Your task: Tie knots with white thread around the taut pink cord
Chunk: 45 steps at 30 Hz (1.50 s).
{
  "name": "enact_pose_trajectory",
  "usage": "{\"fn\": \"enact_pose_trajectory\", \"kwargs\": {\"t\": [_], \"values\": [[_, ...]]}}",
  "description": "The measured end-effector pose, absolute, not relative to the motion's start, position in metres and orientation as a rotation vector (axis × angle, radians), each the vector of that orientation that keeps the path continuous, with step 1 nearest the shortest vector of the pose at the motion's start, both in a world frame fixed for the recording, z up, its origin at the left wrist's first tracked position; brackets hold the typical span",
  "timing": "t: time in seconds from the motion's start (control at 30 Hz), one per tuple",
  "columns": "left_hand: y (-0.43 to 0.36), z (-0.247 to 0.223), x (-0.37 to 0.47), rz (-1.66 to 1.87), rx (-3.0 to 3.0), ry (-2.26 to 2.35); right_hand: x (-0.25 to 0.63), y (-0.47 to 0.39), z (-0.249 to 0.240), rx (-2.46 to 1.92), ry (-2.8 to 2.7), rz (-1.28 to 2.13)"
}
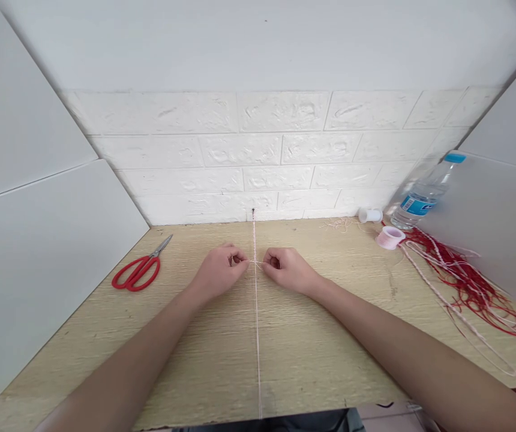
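Note:
A pale pink cord [257, 336] runs straight from a small fixing point [253, 210] at the wall's base to the table's front edge. Its far stretch is a braided section [254, 237]. Just left of the cord, my left hand [224, 268] pinches the end of a thin light thread. On the right side, my right hand [285, 268] is closed in a pinch on thread too. Between the fingertips the thread [256, 262] crosses the cord at the lower end of the braid. The exact loop is too small to make out.
Red-handled scissors [137, 273] lie at the left. At the right are a pink thread spool [390, 237], a white spool [370, 215], a water bottle [424, 195] and a tangle of red cords [469, 282]. White panels [55, 258] flank the table.

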State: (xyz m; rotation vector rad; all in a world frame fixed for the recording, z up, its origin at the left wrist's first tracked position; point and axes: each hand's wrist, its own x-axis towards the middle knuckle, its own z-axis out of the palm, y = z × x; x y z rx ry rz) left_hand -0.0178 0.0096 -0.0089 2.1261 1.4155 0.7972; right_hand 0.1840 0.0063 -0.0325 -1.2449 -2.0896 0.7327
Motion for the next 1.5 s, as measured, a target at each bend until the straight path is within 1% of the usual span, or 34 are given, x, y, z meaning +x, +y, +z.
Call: {"fn": "enact_pose_trajectory", "kwargs": {"t": [0.2,0.33,0.5,0.6,0.7,0.83,1.03,1.17,1.3,1.5], "values": [[0.013,-0.007,-0.019,0.876,1.99,1.439,0.184,0.008,-0.034,-1.243,-2.08,0.751],[0.016,-0.007,-0.02,0.957,1.793,1.408,0.184,0.008,-0.034,-1.242,-2.081,0.759],[0.019,-0.003,-0.021,1.081,1.252,1.124,0.185,0.008,-0.035,-1.236,-2.084,0.759],[0.02,-0.001,-0.023,1.077,1.127,0.992,0.184,0.009,-0.036,-1.232,-2.09,0.744],[0.019,-0.002,-0.025,1.021,1.24,1.09,0.184,0.008,-0.036,-1.232,-2.103,0.716],[0.018,-0.006,-0.024,0.996,1.591,1.343,0.183,0.006,-0.034,-1.241,-2.097,0.711],[0.013,-0.01,-0.018,0.783,1.912,1.347,0.182,0.004,-0.033,-1.235,-2.129,0.715],[0.013,-0.013,-0.018,0.712,1.979,1.343,0.182,0.004,-0.034,-1.228,-2.139,0.69],[0.014,-0.014,-0.019,0.73,1.987,1.384,0.182,0.005,-0.035,-1.222,-2.14,0.663],[0.015,-0.015,-0.019,0.752,1.996,1.397,0.184,0.01,-0.039,-1.213,-2.109,0.531]]}}
